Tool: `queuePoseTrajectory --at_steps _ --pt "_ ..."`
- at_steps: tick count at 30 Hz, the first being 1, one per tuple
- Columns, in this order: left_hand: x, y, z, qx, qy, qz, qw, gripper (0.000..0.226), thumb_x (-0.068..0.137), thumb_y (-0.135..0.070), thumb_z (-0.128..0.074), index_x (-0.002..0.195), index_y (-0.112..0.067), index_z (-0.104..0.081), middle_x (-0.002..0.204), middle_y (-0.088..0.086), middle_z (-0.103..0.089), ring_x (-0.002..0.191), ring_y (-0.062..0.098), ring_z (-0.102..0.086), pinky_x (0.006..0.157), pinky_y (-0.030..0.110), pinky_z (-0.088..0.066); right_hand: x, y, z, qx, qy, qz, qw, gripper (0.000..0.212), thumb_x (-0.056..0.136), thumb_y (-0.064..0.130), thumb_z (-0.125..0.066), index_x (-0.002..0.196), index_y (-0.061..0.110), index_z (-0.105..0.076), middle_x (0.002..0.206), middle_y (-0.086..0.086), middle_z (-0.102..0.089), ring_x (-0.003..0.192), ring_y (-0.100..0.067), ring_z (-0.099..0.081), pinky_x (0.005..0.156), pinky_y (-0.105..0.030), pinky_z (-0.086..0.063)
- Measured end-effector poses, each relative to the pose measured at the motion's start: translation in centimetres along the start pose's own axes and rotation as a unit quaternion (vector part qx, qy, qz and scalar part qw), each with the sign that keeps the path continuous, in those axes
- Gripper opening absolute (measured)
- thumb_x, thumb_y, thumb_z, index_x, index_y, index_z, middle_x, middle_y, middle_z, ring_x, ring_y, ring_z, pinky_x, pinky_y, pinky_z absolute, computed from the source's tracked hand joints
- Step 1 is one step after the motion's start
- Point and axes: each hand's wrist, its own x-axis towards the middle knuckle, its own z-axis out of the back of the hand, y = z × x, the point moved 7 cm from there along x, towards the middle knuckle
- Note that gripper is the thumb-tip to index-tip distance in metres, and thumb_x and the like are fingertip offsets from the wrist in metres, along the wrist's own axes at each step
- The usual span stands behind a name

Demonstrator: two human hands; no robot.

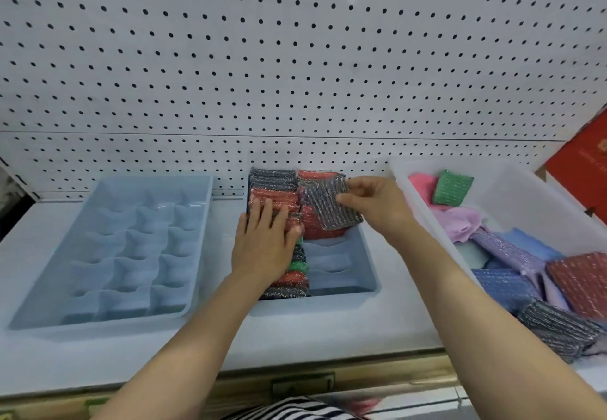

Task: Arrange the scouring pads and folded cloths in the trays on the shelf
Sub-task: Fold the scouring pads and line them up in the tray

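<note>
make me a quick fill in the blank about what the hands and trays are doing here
The left hand lies flat on the ____ column of pads in the middle tray.
The right hand holds a grey scouring pad over the ____ column of that tray.
The blue tray on the left is ____.
The green pad lies in the ____ bin.
Missing: left, right, empty, white.

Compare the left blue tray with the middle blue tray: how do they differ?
The left tray shows only bare compartments; the middle tray holds rows of scouring pads. The left hand and right hand work at the middle tray, neither at the left tray. Both are light blue, divided.
</note>
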Motion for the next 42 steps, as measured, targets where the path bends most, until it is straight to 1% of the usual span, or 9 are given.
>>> queuePoseTrajectory --at_steps 5,11,15,20,26,29,34,37,42 --pt "0.0 -0.2 -0.6 0.041 0.028 0.001 0.999 0.064 0.102 -0.056 -0.006 0.159 -0.027 -0.002 0.166 0.004 0.006 0.152 0.024 0.016 0.122 0.043 0.01 -0.8 0.9 -1.9 -0.365 0.039 0.098 0.925 0.032 0.085 0.03 -0.075 0.116 0.026 -0.072 0.109 0.002 -0.072 0.101 -0.018 -0.065 0.084 -0.027 -0.047" --pt "-0.3 -0.2 -0.6 0.041 0.016 0.004 0.999 0.063 0.102 -0.054 -0.007 0.159 -0.027 -0.003 0.167 0.004 0.005 0.153 0.024 0.013 0.122 0.042 0.01 -1.2 0.7 -6.0 -0.518 0.069 0.17 0.836 0.031 0.086 0.029 -0.073 0.117 0.031 -0.071 0.111 -0.003 -0.065 0.113 -0.023 -0.055 0.089 -0.035 -0.049" --pt "-0.3 -0.3 -0.5 0.039 0.012 0.002 0.999 0.063 0.103 -0.053 -0.008 0.159 -0.026 -0.004 0.167 0.004 0.005 0.153 0.024 0.014 0.122 0.042 0.011 -0.5 0.4 -5.8 -0.454 0.022 0.153 0.878 0.029 0.081 0.022 -0.076 0.109 0.026 -0.07 0.109 -0.007 -0.059 0.099 -0.024 -0.059 0.083 -0.032 -0.049" --pt "-0.3 -0.3 -0.5 0.04 0.023 0.005 0.999 0.062 0.103 -0.053 -0.009 0.159 -0.026 -0.005 0.167 0.004 0.005 0.153 0.023 0.013 0.122 0.042 0.01 -0.5 -0.8 -7.0 -0.46 0.039 0.182 0.868 0.02 0.078 0.007 -0.073 0.096 0.015 -0.069 0.107 -0.007 -0.068 0.108 -0.026 -0.054 0.079 -0.032 -0.046" --pt "-0.1 -0.5 -0.1 0.036 0.031 0.021 0.999 0.065 0.101 -0.057 -0.015 0.158 -0.026 -0.014 0.167 0.007 -0.004 0.154 0.027 0.004 0.123 0.046 0.002 -0.2 0.7 -4.6 -0.366 0.099 0.145 0.914 0.034 0.08 0.03 -0.079 0.11 0.017 -0.07 0.109 -0.005 -0.069 0.102 -0.023 -0.062 0.086 -0.032 -0.049" --pt "0.3 -3.1 1.2 -0.029 0.001 0.054 0.998 0.067 0.101 -0.056 -0.024 0.155 -0.017 -0.026 0.165 0.014 -0.011 0.153 0.033 -0.003 0.124 0.05 -0.005 -1.3 3.2 -0.2 -0.296 0.099 0.159 0.937 0.038 0.083 0.031 -0.077 0.117 0.016 -0.067 0.116 -0.005 -0.067 0.105 -0.019 -0.061 0.092 -0.033 -0.048" --pt "-0.1 -16.1 2.3 -0.269 -0.011 -0.05 0.962 0.069 0.097 -0.062 -0.036 0.149 -0.017 -0.039 0.158 0.009 -0.032 0.148 0.026 -0.025 0.12 0.045 -0.022 -4.0 3.8 12.6 -0.226 0.088 0.11 0.964 0.033 0.082 0.032 -0.078 0.112 0.02 -0.071 0.111 0.006 -0.07 0.097 -0.007 -0.063 0.078 -0.01 -0.045" --pt "-0.9 -22.9 1.7 -0.375 0.002 -0.035 0.927 0.051 0.102 -0.045 -0.043 0.147 -0.02 -0.042 0.152 -0.002 -0.042 0.139 0.014 -0.037 0.104 0.022 -0.028 -6.2 0.6 20.2 -0.282 0.105 0.047 0.953 0.036 0.076 0.038 -0.082 0.108 0.025 -0.072 0.102 0.007 -0.072 0.095 -0.01 -0.066 0.084 -0.02 -0.049" --pt "-1.4 -30.0 -1.0 -0.428 0.028 -0.005 0.903 0.034 0.102 -0.042 -0.043 0.127 -0.023 -0.057 0.132 0.0 -0.059 0.117 0.016 -0.054 0.087 0.025 -0.036 -10.4 -6.7 23.9 -0.396 0.289 -0.062 0.869 0.071 0.072 0.053 -0.081 0.132 0.024 -0.057 0.127 0.005 -0.062 0.112 -0.011 -0.06 0.101 -0.03 -0.047"
